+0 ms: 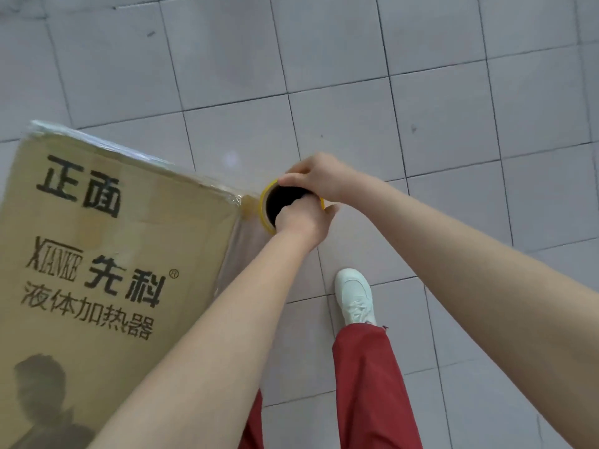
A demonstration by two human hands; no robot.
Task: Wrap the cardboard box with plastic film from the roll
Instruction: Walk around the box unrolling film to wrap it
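**Q.** What does the largest element show, and where does it lie from your hands?

**A.** The cardboard box (107, 254) stands on the tiled floor (421, 108) to my left, printed face turned up toward me. Its near corner sits just beside the roll. Plastic film (129, 150) already glints along its far top edge and down the side below the corner, so I judge the wrap partly laid.

**Q.** And the roll?

**A.** The roll (266, 207) stands upright, its long axis vertical and parallel to the box's corner edge. I see only its yellow rim and dark core from above. It lies ahead of me, directly right of the corner.

**Q.** How do your hands hold it?

**A.** My left hand (299, 218) is closed on the near rim, fingers hooked into the core. My right hand (316, 176) is clamped over the far rim from above, fingers curled. Both touch the roll; the left is nearer the box.

**Q.** What does the next move turn on?

**A.** Film probably leaves the roll toward the corner. I judge I must carry the roll around that corner, axis kept vertical, my shoe (355, 294) stepping with it.
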